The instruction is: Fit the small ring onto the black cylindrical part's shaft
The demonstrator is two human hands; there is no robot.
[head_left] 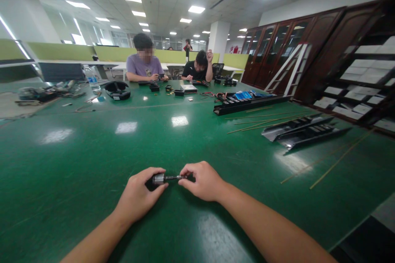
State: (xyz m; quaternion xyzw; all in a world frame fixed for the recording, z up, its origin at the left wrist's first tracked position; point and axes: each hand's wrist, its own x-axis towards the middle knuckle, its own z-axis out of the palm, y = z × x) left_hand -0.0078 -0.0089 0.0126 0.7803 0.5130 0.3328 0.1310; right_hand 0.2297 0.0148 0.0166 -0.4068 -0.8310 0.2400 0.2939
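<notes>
Close to the near side of the green table, my left hand is curled around a short silver-and-black metal cylinder. A thin dark shaft runs from the cylinder toward the right, roughly level. My right hand pinches the far end of that shaft between thumb and fingers. Something small and shiny shows at those fingertips, too small to name. Part of the cylinder is hidden by my left palm. Both hands are just above or on the tabletop; I cannot tell which.
Black metal channels and thin brass-coloured rods lie on the green table to the right. A headset, a water bottle and loose parts sit farther back. Two people work across the table. A stepladder stands by cabinets.
</notes>
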